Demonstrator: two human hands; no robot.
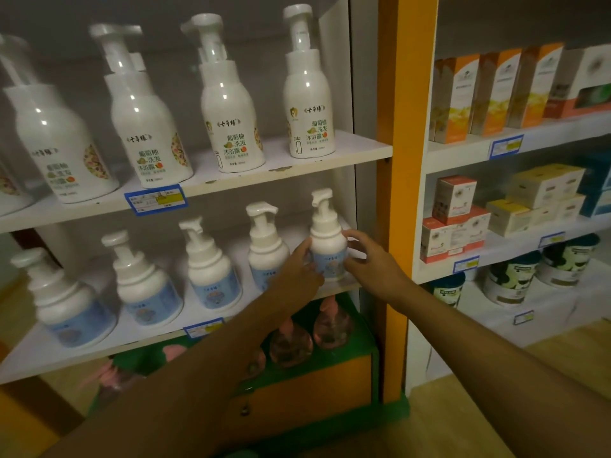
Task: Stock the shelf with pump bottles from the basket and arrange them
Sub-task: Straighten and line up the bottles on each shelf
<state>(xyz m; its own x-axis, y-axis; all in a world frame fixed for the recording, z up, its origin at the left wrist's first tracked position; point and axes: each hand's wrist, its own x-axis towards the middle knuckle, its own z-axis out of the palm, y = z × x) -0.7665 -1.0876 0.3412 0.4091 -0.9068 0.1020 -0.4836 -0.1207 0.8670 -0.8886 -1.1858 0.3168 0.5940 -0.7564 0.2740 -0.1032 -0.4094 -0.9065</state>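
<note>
A small white pump bottle with a blue label (pixel 327 239) stands upright at the right end of the middle shelf (pixel 99 352). My left hand (pixel 299 269) holds its left side and my right hand (pixel 370 259) holds its right side, fingers curled round the body. Several matching blue-label bottles (pixel 208 266) stand in a row to its left on the same shelf. The basket is not in view.
Taller white pump bottles (pixel 228 104) line the upper shelf (pixel 297 160). Pink pump bottles (pixel 330 322) sit on the green and orange unit below. An orange post (pixel 400 160) divides this bay from the right shelves of boxes (pixel 456 94) and tubs (pixel 509 279).
</note>
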